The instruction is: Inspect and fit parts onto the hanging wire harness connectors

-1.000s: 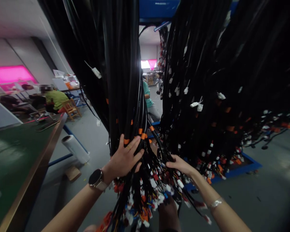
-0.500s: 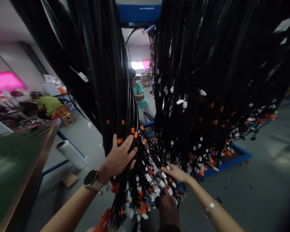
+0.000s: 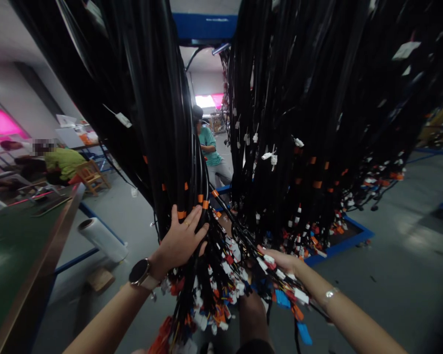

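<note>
My left hand (image 3: 182, 238), with a watch on its wrist, lies on a thick bundle of hanging black cables (image 3: 151, 123), fingers spread near the orange tape bands. Beneath it, the cable ends fan out into many white, red and orange connectors (image 3: 227, 268). To the right, my right hand (image 3: 280, 259) is closed around a separate wire harness (image 3: 239, 228), just above its connectors. That harness slants down and right out of the bundle, and blue plugs (image 3: 282, 298) dangle at its end. The palm side of my right hand's grip is partly hidden.
More black harnesses (image 3: 302, 98) hang on the right above a blue frame base (image 3: 349, 246). A green-topped table (image 3: 25, 255) stands at left, beside a roll of clear film (image 3: 103, 241) and a small cardboard piece (image 3: 100, 279). A person in teal (image 3: 210, 147) is beyond.
My right hand has moved right and pulled one harness away from the bundle, its connectors swinging outward. My left hand stays on the cables. The view has shifted slightly to the right.
</note>
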Available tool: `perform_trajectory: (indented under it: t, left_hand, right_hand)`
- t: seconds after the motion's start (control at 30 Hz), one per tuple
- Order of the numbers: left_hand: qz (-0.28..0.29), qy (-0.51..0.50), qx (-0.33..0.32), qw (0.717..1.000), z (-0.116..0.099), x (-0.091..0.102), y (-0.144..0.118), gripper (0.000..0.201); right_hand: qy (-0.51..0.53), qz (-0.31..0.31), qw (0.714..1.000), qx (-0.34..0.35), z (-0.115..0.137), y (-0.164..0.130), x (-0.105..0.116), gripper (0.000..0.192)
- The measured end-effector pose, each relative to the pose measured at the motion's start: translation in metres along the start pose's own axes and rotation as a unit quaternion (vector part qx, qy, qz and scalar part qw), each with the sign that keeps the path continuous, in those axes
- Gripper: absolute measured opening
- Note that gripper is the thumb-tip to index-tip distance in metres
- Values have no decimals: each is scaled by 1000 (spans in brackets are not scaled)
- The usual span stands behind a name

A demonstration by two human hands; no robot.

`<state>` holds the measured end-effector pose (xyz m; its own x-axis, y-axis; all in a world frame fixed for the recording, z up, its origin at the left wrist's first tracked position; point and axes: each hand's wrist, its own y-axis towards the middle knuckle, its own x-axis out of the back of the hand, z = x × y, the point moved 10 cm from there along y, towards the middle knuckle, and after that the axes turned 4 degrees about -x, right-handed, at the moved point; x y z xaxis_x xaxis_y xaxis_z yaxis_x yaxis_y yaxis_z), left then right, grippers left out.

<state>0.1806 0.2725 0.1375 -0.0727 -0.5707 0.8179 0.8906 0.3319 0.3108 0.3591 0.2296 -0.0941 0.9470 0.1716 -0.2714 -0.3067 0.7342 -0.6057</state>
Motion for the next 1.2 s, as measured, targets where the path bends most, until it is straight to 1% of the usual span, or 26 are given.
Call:
perform_trajectory:
  t: [0.1,0.17,0.3,0.37,0.4,0.47,0.53,0.57,0.63,0.7,0.8,0.83,0.9,0.97,1.03,1.07,1.13,1.2]
  left_hand:
    - [1,4,-1,1000,-1,0,1,41]
    - [2,6,0,1000,-2,0,1,41]
    - [9,9,3,1000,-2,0,2,38]
    - [14,10,5,1000,-2,1,2,39]
    - [15,12,5,1000,-3,1,2,41]
    - [16,17,4,1000,-4,1,3,45]
    - [16,22,2,1000,-5,1,3,48]
    - [17,22,2,1000,-5,0,3,48]
    - [19,21,1,1000,-4,-2,2,49]
    - [26,19,-9,999,-4,-5,0,51]
    - [27,16,-22,999,-2,-9,-5,58]
    - [22,13,-22,999,-1,-10,-6,58]
    - [7,5,-20,1000,2,-10,-10,55]
    - [-3,-1,-21,1000,3,-10,-12,49]
    - [-6,-1,-25,1000,2,-11,-14,46]
    - [-6,2,-26,1000,2,-11,-14,45]
    - [-7,6,-28,1000,1,-11,-15,46]
    - [-10,5,-30,999,1,-11,-16,47]
  right_hand:
    - [17,2,999,-28,-3,-9,-6,51]
    - [20,-7,999,-34,-2,-12,-8,50]
    - [-19,-73,997,28,9,-21,-6,47]
    - [-36,-88,994,51,9,-28,-16,47]
    - [-39,-86,994,55,7,-32,-25,48]
    - [-38,-70,995,63,1,-40,-49,53]
    - [-25,-32,994,100,0,-49,-82,57]
    - [-18,-23,992,120,1,-54,-97,59]
    - [-25,-38,990,132,0,-59,-121,63]
    - [-40,-32,988,145,4,-62,-146,66]
    - [-64,38,981,181,18,-64,-188,65]
    - [-67,61,978,190,23,-63,-199,63]
    - [-73,89,973,202,29,-59,-213,58]
    - [-89,99,967,216,30,-51,-220,54]
    - [-122,77,964,224,25,-38,-220,51]
    - [-144,45,963,223,20,-31,-215,49]
    - [-202,-49,957,204,11,-21,-197,46]
    - [-273,-127,935,186,8,-22,-174,44]
